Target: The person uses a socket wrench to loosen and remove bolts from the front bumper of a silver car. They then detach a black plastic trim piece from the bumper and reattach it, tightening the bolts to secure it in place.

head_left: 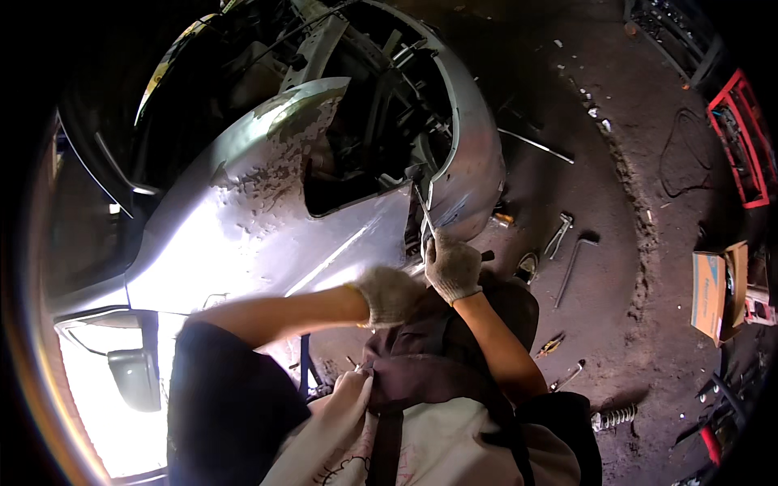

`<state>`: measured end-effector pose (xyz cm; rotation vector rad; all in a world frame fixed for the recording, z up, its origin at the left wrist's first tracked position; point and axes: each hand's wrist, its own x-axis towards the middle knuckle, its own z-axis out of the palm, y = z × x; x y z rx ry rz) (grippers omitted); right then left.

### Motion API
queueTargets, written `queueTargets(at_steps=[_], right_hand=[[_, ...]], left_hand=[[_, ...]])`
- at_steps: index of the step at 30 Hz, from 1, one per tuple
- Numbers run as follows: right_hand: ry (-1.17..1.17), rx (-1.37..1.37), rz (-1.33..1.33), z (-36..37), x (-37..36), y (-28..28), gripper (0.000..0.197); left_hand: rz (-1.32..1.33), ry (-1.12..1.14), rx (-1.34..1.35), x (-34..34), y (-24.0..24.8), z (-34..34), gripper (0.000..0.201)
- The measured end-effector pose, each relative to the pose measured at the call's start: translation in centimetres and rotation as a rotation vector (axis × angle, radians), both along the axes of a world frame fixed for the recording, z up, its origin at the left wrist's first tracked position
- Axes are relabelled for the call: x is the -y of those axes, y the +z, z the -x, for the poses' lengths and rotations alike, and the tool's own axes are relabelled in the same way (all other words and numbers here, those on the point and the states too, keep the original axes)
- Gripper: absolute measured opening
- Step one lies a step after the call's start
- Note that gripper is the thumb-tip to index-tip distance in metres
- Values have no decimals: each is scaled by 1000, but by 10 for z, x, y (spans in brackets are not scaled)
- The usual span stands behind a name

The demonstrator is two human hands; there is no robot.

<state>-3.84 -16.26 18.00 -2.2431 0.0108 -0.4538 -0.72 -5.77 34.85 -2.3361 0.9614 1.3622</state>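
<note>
In front of me is a car's silver-grey front fender (pixel 267 194), its paint rough and flaking near the headlight opening. My right hand (pixel 452 266), in a knitted work glove, is closed around a thin metal rod (pixel 425 206). The rod rises toward the gap between the fender and the bumper (pixel 474 154). A black tool end (pixel 487 256) shows just right of that hand; what it belongs to is hidden. My left hand (pixel 385 296), also gloved, is beside the fender's lower edge, left of the right hand. Its fingers are hidden and smeared by motion.
Pliers (pixel 559 235), an L-shaped bar (pixel 574 271) and a long metal rod (pixel 535 146) lie on the dirty floor to the right. Farther right are a cardboard box (pixel 710 296) and a red rack (pixel 758 142). A coil spring (pixel 614 417) lies lower right.
</note>
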Motion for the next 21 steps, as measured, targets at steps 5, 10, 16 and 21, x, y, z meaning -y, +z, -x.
queueTargets(at_steps=[5, 10, 16, 21], right_hand=[[-22, -170, -67, 0, 0, 7, 16], [-81, -136, -254, -3, -3, 17, 15], [-60, -174, -144, -2, -3, 11, 17], [1, -182, -208, -3, 0, -1, 21]], left_hand=[[787, 895, -250, -58, -150, 58, 30], [1145, 1399, -389, -14, -261, 88, 33], [1098, 1478, -256, 44, -300, 74, 34], [968, 1400, -57, 40, -295, 64, 35]])
